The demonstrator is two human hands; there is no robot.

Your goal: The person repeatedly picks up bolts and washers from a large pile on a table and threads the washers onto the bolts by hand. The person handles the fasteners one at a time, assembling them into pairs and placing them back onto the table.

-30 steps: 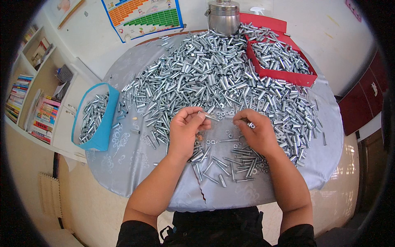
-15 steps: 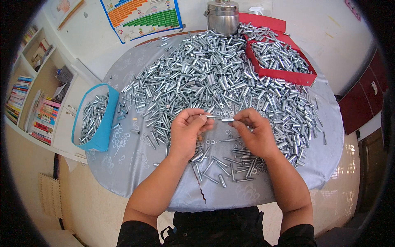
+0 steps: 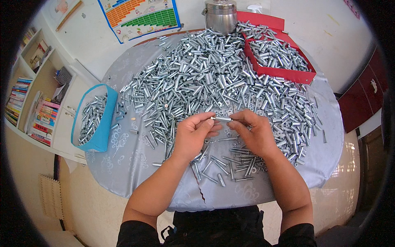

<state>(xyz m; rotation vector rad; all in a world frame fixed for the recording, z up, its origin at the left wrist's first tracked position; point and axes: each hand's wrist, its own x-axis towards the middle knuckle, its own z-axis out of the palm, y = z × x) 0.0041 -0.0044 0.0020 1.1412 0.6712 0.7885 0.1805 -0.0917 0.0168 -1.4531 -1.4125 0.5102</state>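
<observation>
Fingers of both hands are pinched onto one short metal sleeve [image 3: 222,119], held level between them just above the table, so from the head view I'd call both grips closed on that same piece. Left hand [image 3: 193,136] has it at one end with thumb and fingertips, right hand [image 3: 253,133] pinches the other end; can't tell whether there's a bolt or nut going into it, too small to make out. As for progress, honestly it looks like early days. Big heap of silver sleeves [image 3: 205,78] covers most of the grey tablecloth [image 3: 131,164], spreading from the far edge right down to my wrists. Blue bin [image 3: 101,123] off the left edge of the table has a modest layer of pieces in it, nowhere near full. Red tray [image 3: 284,74] at the far right holds another batch, roughly one layer deep. Just below my hands sits a small loose cluster of thinner rods [image 3: 234,164], with what look like little washers or nuts mixed in, touching my right wrist area. So my guess: a small share is sorted or assembled into the two containers, the vast bulk is still lying loose on the cloth. Steel pot [image 3: 221,14] stands at the far edge, a coloured chart [image 3: 140,16] lies beside it, and bookshelves [image 3: 29,103] are off to my left.
</observation>
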